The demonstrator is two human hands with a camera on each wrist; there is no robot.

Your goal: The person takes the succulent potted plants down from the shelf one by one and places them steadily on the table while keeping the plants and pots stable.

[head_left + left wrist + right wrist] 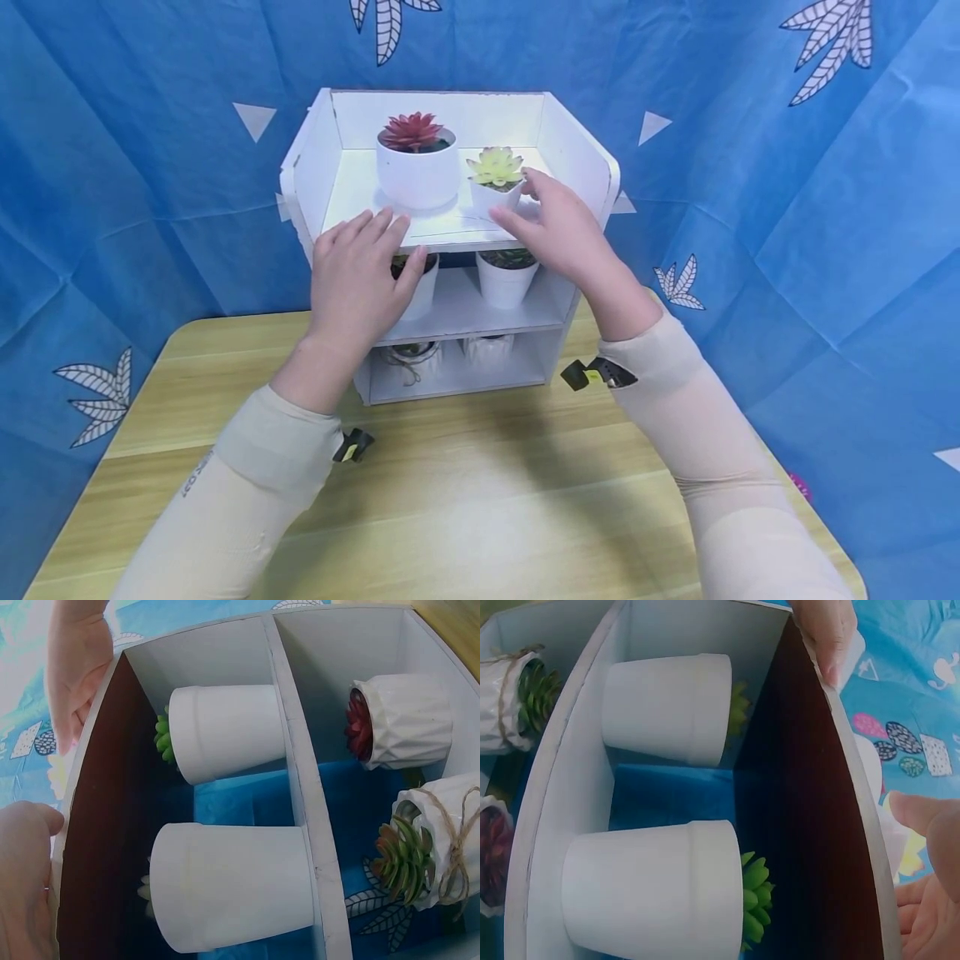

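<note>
On the top board of a white shelf unit (pixel 576 154) stand two potted succulents. My right hand (pixel 564 227) holds the small pot with the yellow-green succulent (pixel 496 169) at its right side, thumb in front and fingers curving behind. Just left of it is a larger white pot with a red succulent (pixel 418 177). My left hand (pixel 358 282) is spread at the front edge of the top board and holds nothing. In the left wrist view its thumb (pixel 46 819) lies by that edge.
White potted succulents (pixel 507 282) stand on the middle shelf, partly behind my left hand. Below are a textured pot with a red succulent (pixel 412 720) and a twine-tied pot (pixel 450 855). The unit stands on a wooden table (pixel 465 500) before a blue patterned cloth (pixel 187 167).
</note>
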